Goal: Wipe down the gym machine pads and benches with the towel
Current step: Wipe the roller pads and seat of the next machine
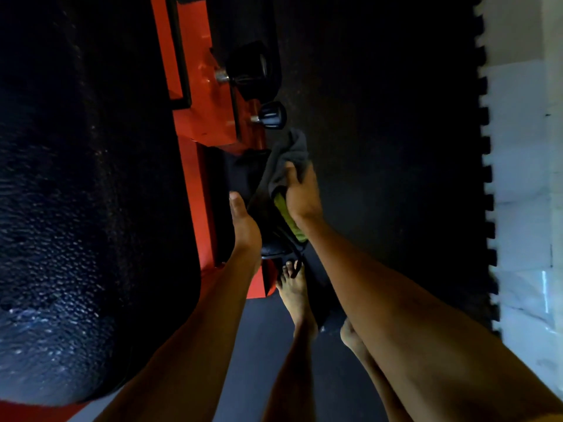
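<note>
1. The right hand [300, 196] grips the grey towel [289, 156], with its fingers curled over the bunched cloth and clamped on it. The towel is pressed against the upper right side of a small black pad [268, 248].
2. A green strip of cloth [289, 220] shows under the right palm. I cannot tell whether it belongs to the towel or is a separate piece.
3. The left hand [243, 226] lies along the small pad's left edge. Its fingers are straight and together, touching the pad rather than wrapped round it.
4. The small pad sits low on the orange frame [195, 111], between the two hands. Its glossy rounded end points toward the person.
5. A large black pad [76, 208] fills the left side of the view. Its long right edge runs just beside the frame, leaving almost no gap on that side.
6. Two black knobs stick out from the frame toward the right. The big knob [249, 68] is farther away, and the small knob [272, 114] is just above the top corner of the towel.
7. The left foot [294, 287] is bare. Its toes are under the near end of the small pad and close to the frame's lower corner. The right foot [350, 333] is set farther back, partly hidden by the right forearm.
8. To the right of the hands the dark floor mat [380, 117] lies wide and bare as far as its toothed edge [484, 178]. Beyond that is a pale tiled floor [524, 178].
</note>
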{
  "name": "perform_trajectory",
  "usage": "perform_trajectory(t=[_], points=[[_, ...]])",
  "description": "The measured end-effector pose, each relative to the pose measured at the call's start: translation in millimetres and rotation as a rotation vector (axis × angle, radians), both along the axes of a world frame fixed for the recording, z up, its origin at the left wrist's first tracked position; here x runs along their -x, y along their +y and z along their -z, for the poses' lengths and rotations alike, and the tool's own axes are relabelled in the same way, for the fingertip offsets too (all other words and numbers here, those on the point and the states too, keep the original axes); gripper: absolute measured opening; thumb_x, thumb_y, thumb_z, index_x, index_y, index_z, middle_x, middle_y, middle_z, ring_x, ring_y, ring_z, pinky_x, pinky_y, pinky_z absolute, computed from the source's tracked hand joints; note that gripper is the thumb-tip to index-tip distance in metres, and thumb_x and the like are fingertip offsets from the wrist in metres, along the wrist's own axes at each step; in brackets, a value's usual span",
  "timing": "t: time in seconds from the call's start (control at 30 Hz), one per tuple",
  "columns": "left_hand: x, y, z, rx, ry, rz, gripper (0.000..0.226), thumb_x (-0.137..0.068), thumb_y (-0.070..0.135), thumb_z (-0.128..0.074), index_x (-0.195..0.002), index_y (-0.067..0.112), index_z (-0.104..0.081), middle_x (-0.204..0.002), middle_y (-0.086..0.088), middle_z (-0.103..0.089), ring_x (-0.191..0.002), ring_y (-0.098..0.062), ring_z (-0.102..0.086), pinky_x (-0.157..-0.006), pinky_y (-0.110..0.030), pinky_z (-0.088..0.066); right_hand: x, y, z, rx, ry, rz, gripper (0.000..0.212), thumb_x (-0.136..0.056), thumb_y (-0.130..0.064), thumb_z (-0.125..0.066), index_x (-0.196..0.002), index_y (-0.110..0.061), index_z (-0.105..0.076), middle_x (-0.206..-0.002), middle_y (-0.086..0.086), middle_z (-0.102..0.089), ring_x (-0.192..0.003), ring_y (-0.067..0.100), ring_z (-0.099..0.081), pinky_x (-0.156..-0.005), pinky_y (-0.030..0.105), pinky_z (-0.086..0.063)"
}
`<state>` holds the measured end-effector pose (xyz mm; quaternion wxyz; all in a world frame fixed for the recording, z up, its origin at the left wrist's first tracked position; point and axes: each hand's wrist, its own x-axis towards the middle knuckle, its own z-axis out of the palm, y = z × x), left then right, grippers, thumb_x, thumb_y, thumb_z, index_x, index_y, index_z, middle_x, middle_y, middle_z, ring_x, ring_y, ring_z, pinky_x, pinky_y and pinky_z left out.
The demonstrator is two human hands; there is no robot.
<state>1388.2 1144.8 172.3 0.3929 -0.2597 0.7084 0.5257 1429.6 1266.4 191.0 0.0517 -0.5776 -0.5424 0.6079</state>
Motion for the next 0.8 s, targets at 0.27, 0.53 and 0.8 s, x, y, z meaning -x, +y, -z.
perform_trajectory(t=[0.27, 0.53, 0.8], points=[[1, 9, -31, -0.054, -0.049, 0.068, 0.092, -0.082, 0.092, -0.037, -0.142, 0.024, -0.057, -0.144, -0.007, -0.059, -0.132, -0.025, -0.057, -0.114, -0.048, -0.043, 5, -4, -13, -0.328, 0.009, -0.349, 0.077, -0.085, -0.054, -0.070, -0.152, -0.028, -0.042, -0.162, 0.004, -0.035, -0.142, 0.037, -0.042, -0.107, 0.057, -0.046], [11, 25, -36, 0.157, 0.139, 0.108, 0.048, -0.108, 0.050, -0.034, -0.153, 0.034, -0.033, -0.154, -0.009, -0.041, -0.138, -0.030, -0.041, -0.117, -0.050, -0.035, 0, -9, -24, -0.100, 0.093, -0.042, 0.058, -0.094, -0.038, -0.063, -0.147, -0.021, -0.046, -0.149, 0.003, -0.050, -0.134, 0.028, -0.053, -0.110, 0.046, -0.045], [49, -31, 117, 0.171, -0.112, 0.061, 0.114, -0.038, 0.106, -0.059, -0.136, 0.047, -0.059, -0.147, 0.003, -0.057, -0.137, -0.030, -0.053, -0.108, -0.058, -0.041, -103, -111, -12, -0.355, 0.105, -0.328, 0.069, -0.097, -0.046, -0.060, -0.156, -0.032, -0.028, -0.170, 0.000, -0.021, -0.157, 0.024, -0.023, -0.121, 0.050, -0.036]])
